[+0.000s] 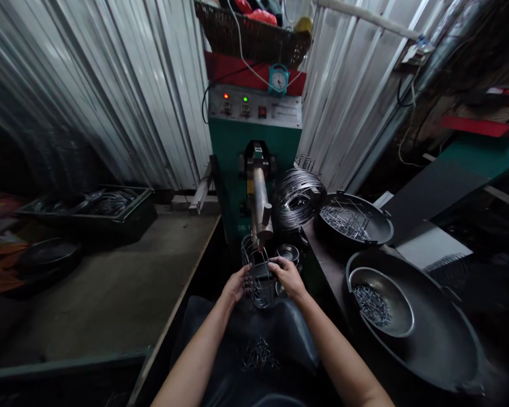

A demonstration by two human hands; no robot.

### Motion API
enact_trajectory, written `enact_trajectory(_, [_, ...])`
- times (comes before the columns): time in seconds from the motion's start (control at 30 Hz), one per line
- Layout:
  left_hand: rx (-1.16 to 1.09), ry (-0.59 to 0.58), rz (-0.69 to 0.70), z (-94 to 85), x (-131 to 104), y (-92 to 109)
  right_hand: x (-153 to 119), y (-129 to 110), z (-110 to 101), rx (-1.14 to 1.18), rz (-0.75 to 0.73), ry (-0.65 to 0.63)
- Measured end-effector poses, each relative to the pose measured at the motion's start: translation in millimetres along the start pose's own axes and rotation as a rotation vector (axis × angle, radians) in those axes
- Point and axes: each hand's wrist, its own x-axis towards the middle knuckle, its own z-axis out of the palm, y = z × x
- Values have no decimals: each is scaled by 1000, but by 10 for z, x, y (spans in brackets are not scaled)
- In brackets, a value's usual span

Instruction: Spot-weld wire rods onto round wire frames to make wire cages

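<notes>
A wire cage (pixel 261 294) sits under the cylindrical metal arm (pixel 261 203) of a green machine (pixel 220 135), which looks like a spot welder. My left hand (pixel 236 284) is closed on the cage's left side. On the right, my right hand (pixel 287 276) pinches a thin bent wire piece (pixel 266 255) whose far end reaches up to the arm's tip. A small orange glow shows at that tip. Across my lap, a dark apron (pixel 220 345) carries a loose heap of short wire pieces (pixel 259 355).
Right of the machine rests a coil of wire (pixel 299 195). Beside it are a black pan (pixel 384 226) with wire pieces and a larger pan (pixel 441 333) holding a metal bowl (pixel 402 282) of short pieces. At left stands a green bin (pixel 139 217); a wooden edge (pixel 186 288) runs beside my legs.
</notes>
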Motion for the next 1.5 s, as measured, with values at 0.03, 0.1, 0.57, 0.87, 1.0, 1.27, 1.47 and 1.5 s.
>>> enact_trajectory(0.03, [5, -8, 10, -19, 9, -14, -19, 10, -21, 1, 16, -2])
enact_trajectory(0.1, [46, -26, 58, -88, 12, -66, -89, 50, -89, -7, 48, -15])
enact_trajectory(0.57, [900, 10, 1056, -305, 73, -265, -359, 215, -184, -105, -48, -97])
enact_trajectory(0.87, [764, 28, 1082, -208, 32, -166, -53, -36, -32, -128, -109, -63])
enact_trajectory(1.0, [739, 24, 1057, -200, 40, -133, 14, -84, 38, -91, -94, -40])
enact_trajectory(1.27, [842, 17, 1151, -300, 133, -162, -163, 30, -56, 32, 39, -43])
enact_trajectory(1.47, [936, 36, 1217, -353, 221, -120, -75, 50, -55, 23, 12, -23])
enact_trajectory(1.5, [938, 30, 1206, -353, 231, -102, -30, 33, -40, 20, 1, -8])
